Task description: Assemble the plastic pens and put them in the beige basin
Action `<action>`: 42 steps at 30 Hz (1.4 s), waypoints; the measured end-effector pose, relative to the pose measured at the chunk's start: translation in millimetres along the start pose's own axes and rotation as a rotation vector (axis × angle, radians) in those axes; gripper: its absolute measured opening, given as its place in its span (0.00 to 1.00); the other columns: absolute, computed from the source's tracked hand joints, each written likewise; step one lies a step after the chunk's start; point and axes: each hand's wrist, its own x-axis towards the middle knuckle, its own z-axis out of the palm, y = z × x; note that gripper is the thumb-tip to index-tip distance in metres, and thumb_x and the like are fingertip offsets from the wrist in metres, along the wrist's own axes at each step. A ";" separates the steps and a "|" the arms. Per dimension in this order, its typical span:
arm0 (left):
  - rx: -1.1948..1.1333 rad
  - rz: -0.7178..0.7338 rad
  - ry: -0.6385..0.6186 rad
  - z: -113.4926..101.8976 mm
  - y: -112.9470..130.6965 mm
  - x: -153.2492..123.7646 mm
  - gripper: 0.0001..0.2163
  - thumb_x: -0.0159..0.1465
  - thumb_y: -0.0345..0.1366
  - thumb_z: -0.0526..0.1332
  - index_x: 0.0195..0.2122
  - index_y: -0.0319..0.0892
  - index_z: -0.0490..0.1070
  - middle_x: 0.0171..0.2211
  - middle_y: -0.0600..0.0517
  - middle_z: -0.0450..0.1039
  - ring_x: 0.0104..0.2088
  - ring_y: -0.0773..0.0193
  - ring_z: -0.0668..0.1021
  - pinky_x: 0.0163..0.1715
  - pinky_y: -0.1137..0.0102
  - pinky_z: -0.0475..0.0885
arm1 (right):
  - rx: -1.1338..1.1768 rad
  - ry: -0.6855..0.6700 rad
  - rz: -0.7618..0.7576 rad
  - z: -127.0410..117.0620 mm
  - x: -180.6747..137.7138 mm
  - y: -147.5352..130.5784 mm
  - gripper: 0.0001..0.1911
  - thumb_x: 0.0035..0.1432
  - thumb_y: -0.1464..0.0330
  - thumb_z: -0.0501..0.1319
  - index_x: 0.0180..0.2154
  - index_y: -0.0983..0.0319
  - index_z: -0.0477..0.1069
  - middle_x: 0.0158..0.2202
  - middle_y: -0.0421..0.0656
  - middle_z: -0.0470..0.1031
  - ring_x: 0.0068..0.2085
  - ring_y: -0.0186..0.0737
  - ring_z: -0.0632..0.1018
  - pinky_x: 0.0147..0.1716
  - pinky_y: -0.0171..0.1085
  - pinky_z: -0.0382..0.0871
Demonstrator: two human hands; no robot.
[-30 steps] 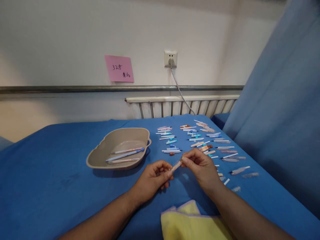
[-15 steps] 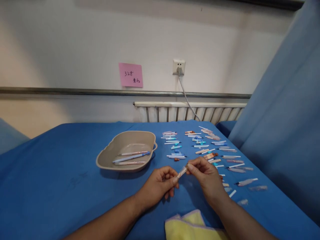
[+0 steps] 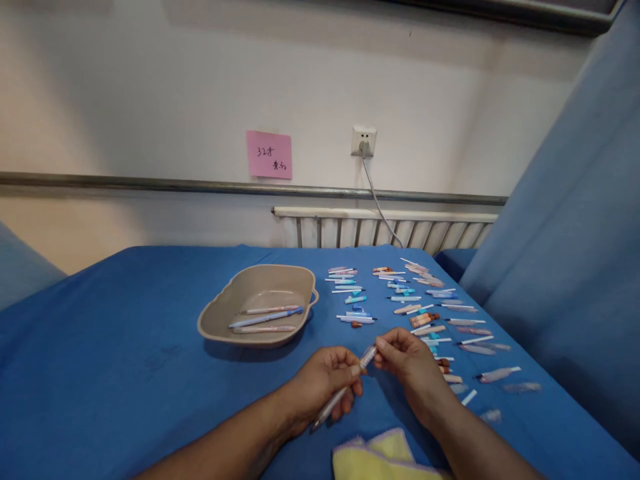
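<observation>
My left hand (image 3: 323, 385) is closed round a pale, see-through pen (image 3: 340, 393) that slants down to the left from my fingers. My right hand (image 3: 407, 360) pinches the pen's upper end between thumb and fingertips. Both hands hover just above the blue sheet (image 3: 125, 360), near its front. Behind my left hand sits a beige tray (image 3: 220, 317) holding three pens (image 3: 265, 318). Rows of several pen parts (image 3: 415, 313) lie on the sheet beyond and to the right of my right hand.
A yellow cloth (image 3: 385, 460) lies at the bottom edge between my forearms. A blue drape (image 3: 575, 253) rises on the right. Behind the bed are a radiator (image 3: 380, 230), a wall socket with a cable (image 3: 363, 141) and a pink note (image 3: 269, 155).
The camera has tipped upward, so everything sits lower in view. The pen now reaches out below my left hand, where only a short piece showed between my fingers before.
</observation>
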 end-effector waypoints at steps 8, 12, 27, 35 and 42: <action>0.044 0.009 0.000 -8.7 -2.2 6.0 0.15 0.53 0.46 0.64 0.30 0.40 0.65 0.19 0.57 0.69 0.12 0.75 0.65 0.11 0.79 0.56 | 0.028 0.041 0.005 1.8 4.4 3.8 0.17 0.39 0.58 0.70 0.24 0.63 0.70 0.21 0.40 0.73 0.23 0.34 0.73 0.26 0.34 0.68; 0.028 0.027 0.096 -15.8 -1.0 9.8 0.14 0.54 0.46 0.63 0.28 0.39 0.65 0.18 0.58 0.67 0.11 0.76 0.63 0.10 0.79 0.53 | -0.210 0.023 -0.110 -1.5 12.5 11.1 0.12 0.42 0.60 0.67 0.23 0.62 0.72 0.19 0.38 0.71 0.22 0.35 0.71 0.24 0.34 0.65; -0.202 0.107 0.229 -22.8 -0.7 16.9 0.12 0.55 0.42 0.62 0.29 0.39 0.64 0.22 0.57 0.66 0.15 0.76 0.63 0.13 0.79 0.52 | -1.177 -0.177 -0.567 6.7 17.4 3.5 0.25 0.55 0.75 0.53 0.54 0.59 0.65 0.55 0.45 0.67 0.53 0.47 0.67 0.53 0.44 0.58; -0.203 0.107 0.242 -22.0 0.0 19.3 0.13 0.54 0.43 0.63 0.26 0.39 0.63 0.21 0.56 0.65 0.16 0.76 0.63 0.13 0.79 0.52 | -1.258 -0.221 -0.527 11.6 15.8 6.3 0.22 0.57 0.72 0.53 0.54 0.57 0.63 0.54 0.44 0.67 0.52 0.46 0.67 0.50 0.44 0.60; -0.216 0.107 0.237 -21.4 0.4 18.5 0.13 0.54 0.42 0.63 0.29 0.39 0.64 0.22 0.56 0.66 0.15 0.76 0.62 0.13 0.79 0.52 | -1.220 -0.122 -0.525 6.2 23.4 3.3 0.19 0.58 0.73 0.52 0.51 0.58 0.67 0.50 0.45 0.70 0.48 0.44 0.69 0.48 0.41 0.61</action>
